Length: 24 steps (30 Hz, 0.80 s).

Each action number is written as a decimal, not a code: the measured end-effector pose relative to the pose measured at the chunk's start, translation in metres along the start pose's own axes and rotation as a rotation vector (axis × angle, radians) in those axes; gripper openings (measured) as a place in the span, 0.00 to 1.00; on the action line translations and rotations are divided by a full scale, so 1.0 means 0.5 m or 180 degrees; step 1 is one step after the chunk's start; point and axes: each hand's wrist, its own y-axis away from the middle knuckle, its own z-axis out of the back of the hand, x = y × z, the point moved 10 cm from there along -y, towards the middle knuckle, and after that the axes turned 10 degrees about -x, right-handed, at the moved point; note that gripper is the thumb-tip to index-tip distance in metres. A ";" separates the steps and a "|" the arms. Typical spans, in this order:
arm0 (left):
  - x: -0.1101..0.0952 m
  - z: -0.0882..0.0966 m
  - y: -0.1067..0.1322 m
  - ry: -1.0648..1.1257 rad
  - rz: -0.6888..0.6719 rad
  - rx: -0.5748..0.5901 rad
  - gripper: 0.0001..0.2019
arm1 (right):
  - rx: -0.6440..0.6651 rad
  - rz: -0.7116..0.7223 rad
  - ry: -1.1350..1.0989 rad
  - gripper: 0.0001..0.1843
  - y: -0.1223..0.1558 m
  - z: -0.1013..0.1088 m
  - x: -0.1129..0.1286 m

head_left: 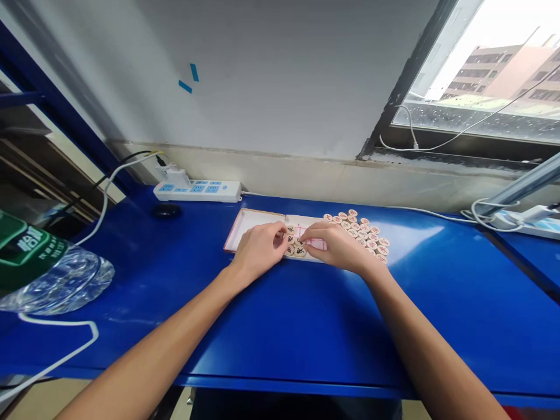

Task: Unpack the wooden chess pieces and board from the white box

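Observation:
A shallow white box with a red edge lies on the blue table, its left half bare inside. On the right half stand several round wooden xiangqi pieces with black characters. My left hand is curled at the left side of these pieces, thumb and forefinger closed against a piece at their tips. My right hand reaches in from the other side, its fingers pinched around a piece in the group; the hand covers part of the box. More xiangqi pieces, many with red characters, lie clustered beyond my right hand.
A power strip with a plugged-in charger sits by the wall, near a black mouse-like object. A large bottle with a green label stands at the left. A white cable crosses the left side. A metal pole rises at the right.

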 end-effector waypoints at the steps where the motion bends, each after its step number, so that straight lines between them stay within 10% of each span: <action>1: 0.000 0.000 0.000 0.0002 0.0002 -0.0005 0.07 | -0.0004 -0.0012 -0.0008 0.11 0.001 0.001 -0.002; 24: 0.011 -0.008 0.002 -0.0067 0.0027 0.0039 0.08 | 0.0049 -0.0070 -0.0326 0.07 0.010 0.018 -0.023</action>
